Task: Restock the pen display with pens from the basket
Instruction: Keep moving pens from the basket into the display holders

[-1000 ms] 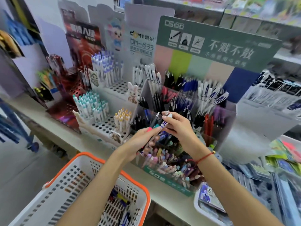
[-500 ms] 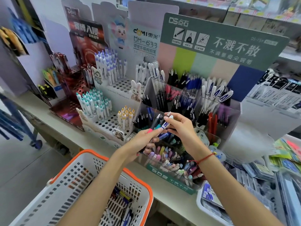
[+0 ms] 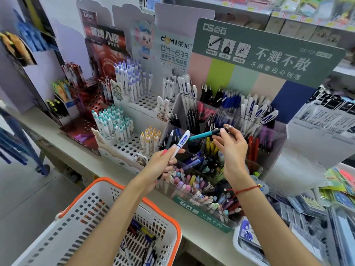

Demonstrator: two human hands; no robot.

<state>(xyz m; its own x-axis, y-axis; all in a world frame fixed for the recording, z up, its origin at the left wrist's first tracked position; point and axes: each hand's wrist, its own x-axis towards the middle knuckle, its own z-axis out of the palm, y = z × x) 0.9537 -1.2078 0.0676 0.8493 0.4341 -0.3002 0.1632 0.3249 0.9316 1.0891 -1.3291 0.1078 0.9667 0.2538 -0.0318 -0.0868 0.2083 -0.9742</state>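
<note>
Lower left of the frame is my basket (image 3: 63, 214), orange rim, hanging just under the shelf edge so I can dip in without stepping back. There are loose pens (image 3: 142, 239) left in its bottom, so I'd say I'm only partway through.

Moving right, my left hand (image 3: 163, 164) sits at centre frame, fingers curled around a small bunch. A white pen with a blue A (image 3: 181, 142) sticks up out of it, a darker one beside it. I keep the spares there so the other hand is free to sort.

Right of that, my right hand (image 3: 233, 148) is pinching a teal pen (image 3: 204, 134) near its dark grip end, held almost level above the pen display (image 3: 276, 135). Holding it sideways lets me read the colour before picking a slot, I reckon.

The clear compartments are pretty full, so the open room is tight. The bins under my right hand have pens standing up, and the acrylic walls are easy to clip. I'd tip it upright and drop straight down. Not sure which bin takes teal from here.

The white tray (image 3: 236, 240) at lower right crowds my elbow a bit.
</note>
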